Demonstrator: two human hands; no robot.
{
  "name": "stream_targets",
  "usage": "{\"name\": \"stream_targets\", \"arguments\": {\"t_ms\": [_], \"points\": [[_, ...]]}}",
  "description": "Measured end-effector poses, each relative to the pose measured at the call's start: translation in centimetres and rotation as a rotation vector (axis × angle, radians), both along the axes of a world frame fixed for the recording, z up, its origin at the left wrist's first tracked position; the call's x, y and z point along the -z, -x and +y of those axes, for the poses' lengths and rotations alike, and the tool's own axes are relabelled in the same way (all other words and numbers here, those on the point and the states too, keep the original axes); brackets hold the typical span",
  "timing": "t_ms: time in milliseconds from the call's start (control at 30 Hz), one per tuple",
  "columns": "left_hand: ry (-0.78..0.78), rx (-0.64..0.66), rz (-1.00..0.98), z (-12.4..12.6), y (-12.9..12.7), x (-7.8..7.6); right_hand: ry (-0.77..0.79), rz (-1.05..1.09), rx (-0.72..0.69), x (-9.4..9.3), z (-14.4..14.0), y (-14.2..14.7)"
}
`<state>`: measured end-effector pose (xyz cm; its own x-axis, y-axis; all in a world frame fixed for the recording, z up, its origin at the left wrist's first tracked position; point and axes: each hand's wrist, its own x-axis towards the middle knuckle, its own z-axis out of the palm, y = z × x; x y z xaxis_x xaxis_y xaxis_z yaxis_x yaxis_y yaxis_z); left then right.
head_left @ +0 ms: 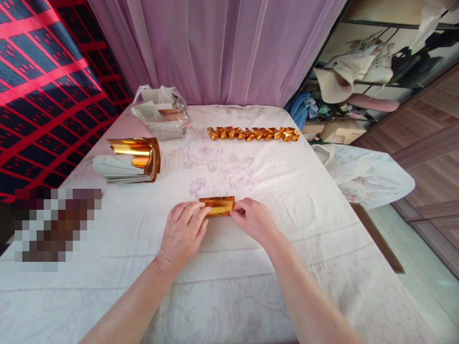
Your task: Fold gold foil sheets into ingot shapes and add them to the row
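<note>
A folded strip of gold foil paper lies on the tablecloth in front of me. My left hand holds its left end, fingertips pressed on the foil. At the right end, my right hand pinches the corner between thumb and curled fingers. Farther back, a row of folded gold foil pieces stretches across the table. To the left stands a bent stack of gold foil sheets with pale backs.
A clear plastic bag with paper stacks sits at the back left of the table. A blurred-out patch covers something at the left edge. Purple curtain hangs behind. A shoe rack and white bag are at right.
</note>
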<state>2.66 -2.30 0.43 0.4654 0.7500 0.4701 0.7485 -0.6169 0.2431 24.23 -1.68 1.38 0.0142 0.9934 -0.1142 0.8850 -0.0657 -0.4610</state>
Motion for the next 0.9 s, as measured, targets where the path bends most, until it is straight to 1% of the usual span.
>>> {"name": "stream_targets", "arguments": {"t_ms": [67,133,233,367,700,900], "points": [[-0.030,0.080,0.041,-0.9,-0.7,-0.2,-0.017,0.004,-0.009,0.1,0.0,0.0],[-0.032,0.149,0.078,-1.7,-1.4,0.1,-0.040,0.003,-0.015,0.1,0.0,0.0],[-0.013,0.196,0.163,-2.2,-1.9,0.9,-0.029,-0.007,-0.009,0.0,0.0,0.0],[-0.003,0.199,0.212,-2.3,-1.8,1.5,0.001,0.002,-0.007,-0.1,0.0,-0.1],[0.050,0.190,0.235,-2.4,-1.8,1.6,0.026,0.014,0.001,-0.1,0.1,-0.1],[0.083,0.197,0.221,-2.5,-1.8,1.9,0.014,0.011,0.010,-0.2,0.1,0.0]]}}
